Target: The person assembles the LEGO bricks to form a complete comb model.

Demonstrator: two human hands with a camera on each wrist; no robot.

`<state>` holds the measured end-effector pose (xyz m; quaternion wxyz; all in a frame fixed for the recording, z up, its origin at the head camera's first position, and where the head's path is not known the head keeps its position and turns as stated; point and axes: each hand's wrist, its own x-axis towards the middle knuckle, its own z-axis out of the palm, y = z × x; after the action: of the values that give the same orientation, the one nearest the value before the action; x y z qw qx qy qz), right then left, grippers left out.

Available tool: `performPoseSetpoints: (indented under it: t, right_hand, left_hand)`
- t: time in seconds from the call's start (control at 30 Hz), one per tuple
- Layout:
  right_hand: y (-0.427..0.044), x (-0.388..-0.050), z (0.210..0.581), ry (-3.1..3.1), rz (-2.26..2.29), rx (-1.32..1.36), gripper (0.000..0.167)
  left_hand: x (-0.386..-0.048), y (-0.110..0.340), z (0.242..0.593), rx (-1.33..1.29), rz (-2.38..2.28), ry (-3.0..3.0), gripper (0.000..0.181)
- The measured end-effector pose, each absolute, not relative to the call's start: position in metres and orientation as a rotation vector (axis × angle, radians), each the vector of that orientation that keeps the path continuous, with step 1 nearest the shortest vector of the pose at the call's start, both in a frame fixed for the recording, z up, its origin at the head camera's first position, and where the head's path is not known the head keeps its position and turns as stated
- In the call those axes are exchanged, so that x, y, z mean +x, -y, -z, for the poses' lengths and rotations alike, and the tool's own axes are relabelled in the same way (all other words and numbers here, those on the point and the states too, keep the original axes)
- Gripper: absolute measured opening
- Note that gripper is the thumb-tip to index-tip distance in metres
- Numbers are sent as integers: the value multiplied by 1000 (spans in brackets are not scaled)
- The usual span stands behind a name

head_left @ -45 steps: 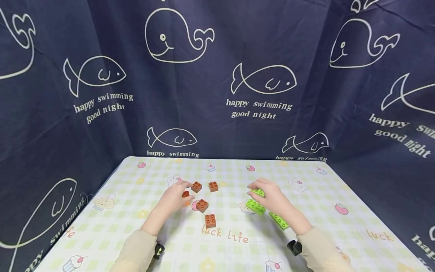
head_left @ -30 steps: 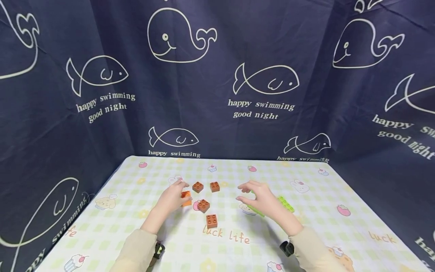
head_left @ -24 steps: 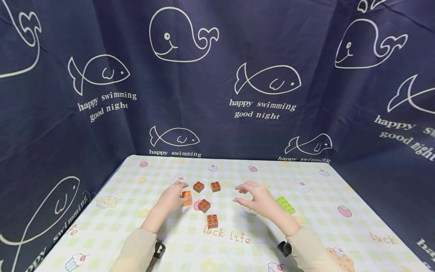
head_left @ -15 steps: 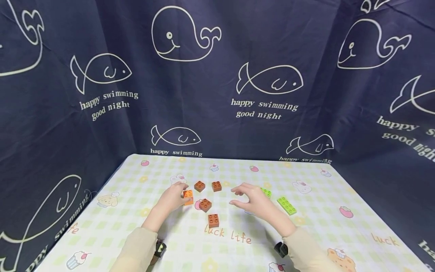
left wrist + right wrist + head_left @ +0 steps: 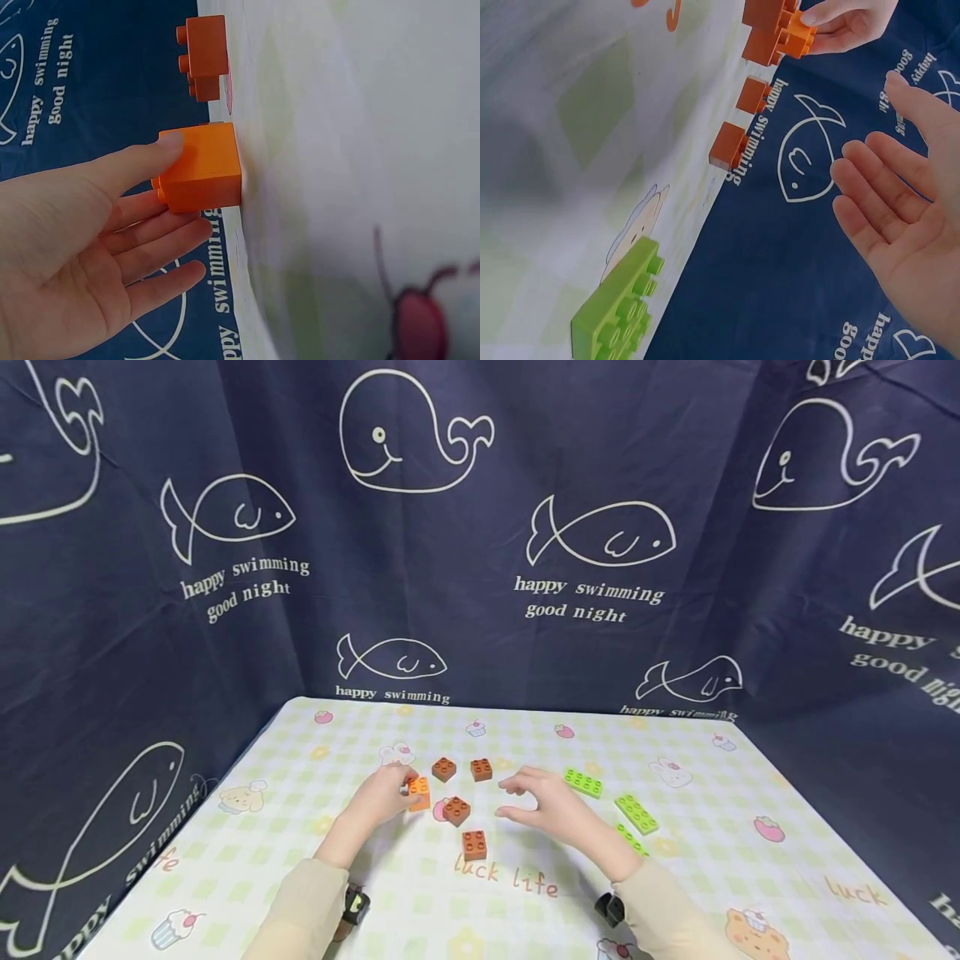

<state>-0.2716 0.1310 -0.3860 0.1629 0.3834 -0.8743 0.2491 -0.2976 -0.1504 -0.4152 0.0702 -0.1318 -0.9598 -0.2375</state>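
Note:
In the head view my left hand point(image 5: 382, 795) is at the left of the brick group. Its thumb and fingers pinch an orange toy brick point(image 5: 202, 169), which sits at the table surface. The left wrist view has the thumb on one face of that brick and the other fingers extended below it. My right hand point(image 5: 551, 806) hovers between the brown and green bricks, holding nothing. Its fingers look relaxed and apart in the right wrist view. Several reddish-brown square bricks, one nearest my left hand point(image 5: 456, 811), lie between the hands.
Right of and beyond my right hand lie green bricks: one at the back point(image 5: 582, 782), one farther right point(image 5: 636, 814) and one partly hidden by the right wrist point(image 5: 632, 839). A patterned cloth covers the table point(image 5: 465, 918). Dark blue curtains point(image 5: 480, 568) enclose it.
My right hand has moved left, away from the green bricks, which come into view behind it. The left hand stays at the orange brick, now more visible. The head view has shifted slightly.

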Motion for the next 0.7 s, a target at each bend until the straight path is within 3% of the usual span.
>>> performPoseSetpoints:
  t: [0.7]
  right_hand:
    - [-109,-275,399,2608,-768,1282,35]
  left_hand:
    - [-300,152,417,-426,734,2894,32]
